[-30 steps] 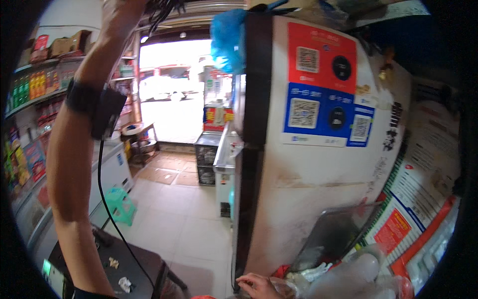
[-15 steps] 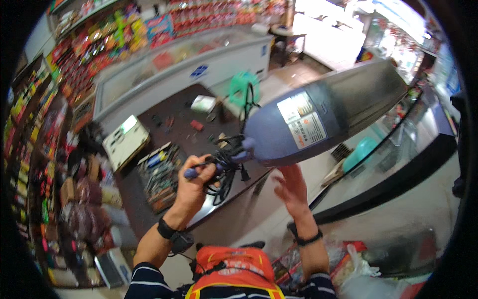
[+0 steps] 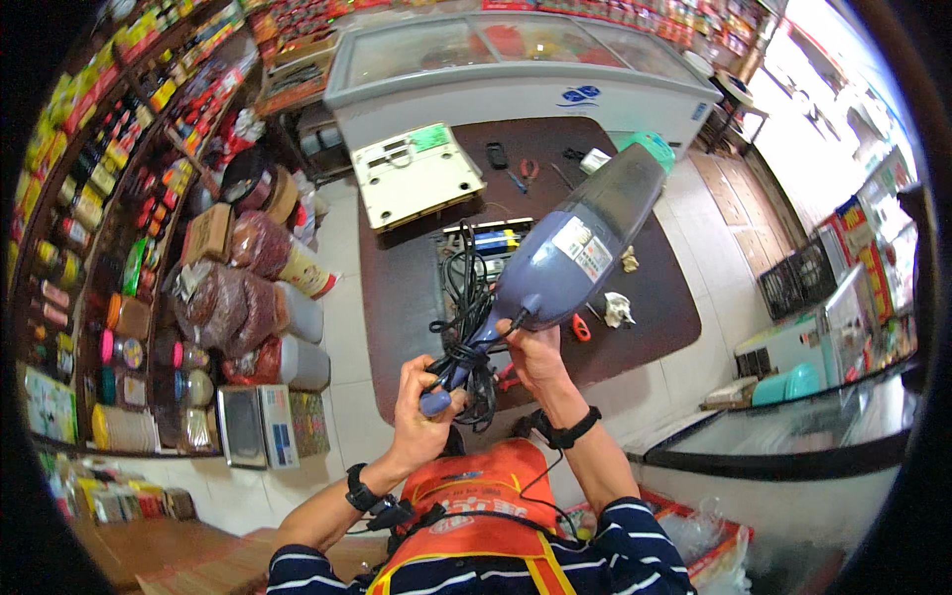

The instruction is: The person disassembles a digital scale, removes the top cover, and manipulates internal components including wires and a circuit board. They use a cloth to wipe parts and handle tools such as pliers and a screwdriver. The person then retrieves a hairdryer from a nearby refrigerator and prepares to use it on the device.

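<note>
A blue-purple handheld vacuum cleaner (image 3: 543, 266) with a smoky see-through front is held up over the dark table, its nozzle slanting away to the right. Its black power cord (image 3: 466, 315) is bundled around the handle. My left hand (image 3: 420, 399) is closed around the handle's end and some of the cord. Beside the motor body, my right hand (image 3: 535, 355) is closed on the neck of the handle; part of its grip is hidden behind the vacuum. Behind the vacuum, a tray of tools (image 3: 488, 240) is partly covered.
On the dark table (image 3: 407, 297) lie a cream-coloured device (image 3: 416, 177), red-handled pliers (image 3: 530, 171), a red cutter (image 3: 581, 327) and crumpled white tissue (image 3: 617, 309). A chest freezer (image 3: 516, 84) stands beyond. Packed shelves (image 3: 119, 218) line the left, and a glass counter (image 3: 793, 421) the right.
The vacuum has swung from pointing right to pointing up and away, closer over the table. My right hand has gone from open beneath the body to gripping the handle's neck. The view has turned.
</note>
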The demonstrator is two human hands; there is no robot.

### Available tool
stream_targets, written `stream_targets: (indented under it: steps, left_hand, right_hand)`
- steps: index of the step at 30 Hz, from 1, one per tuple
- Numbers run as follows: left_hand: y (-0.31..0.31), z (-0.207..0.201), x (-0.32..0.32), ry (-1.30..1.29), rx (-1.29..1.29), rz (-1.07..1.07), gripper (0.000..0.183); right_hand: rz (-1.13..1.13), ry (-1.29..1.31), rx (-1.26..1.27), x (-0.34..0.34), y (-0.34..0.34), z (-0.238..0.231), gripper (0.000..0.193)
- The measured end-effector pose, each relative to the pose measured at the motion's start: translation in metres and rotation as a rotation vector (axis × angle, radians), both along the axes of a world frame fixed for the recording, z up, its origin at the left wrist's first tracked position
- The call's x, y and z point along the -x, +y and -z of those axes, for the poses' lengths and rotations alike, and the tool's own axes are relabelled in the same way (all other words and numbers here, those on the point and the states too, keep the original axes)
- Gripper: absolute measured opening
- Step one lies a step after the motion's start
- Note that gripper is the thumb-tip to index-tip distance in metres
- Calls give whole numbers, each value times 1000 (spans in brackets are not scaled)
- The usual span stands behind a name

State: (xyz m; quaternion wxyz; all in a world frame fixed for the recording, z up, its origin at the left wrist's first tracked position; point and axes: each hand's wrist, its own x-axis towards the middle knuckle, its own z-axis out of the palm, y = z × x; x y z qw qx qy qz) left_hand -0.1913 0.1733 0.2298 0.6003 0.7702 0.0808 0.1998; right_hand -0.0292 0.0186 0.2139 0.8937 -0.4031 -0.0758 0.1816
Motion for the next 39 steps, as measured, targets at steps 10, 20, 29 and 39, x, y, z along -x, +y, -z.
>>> stream_targets:
  steps: [10,20,29,39]
  left_hand:
    - [77,8,42,-177,660,48,61]
    - [89,11,5,223,918,354,41]
    - [197,-26,16,200,657,476,27]
    - [335,-28,22,-49,60,374,24]
  right_hand:
    - [-346,166,-197,-27,95,3,63]
    - [-570,381,-506,-36,129,24,55]
    - [-675,417,-564,-30,172,39,61]
    - [-585,544,-250,23,298,46,51]
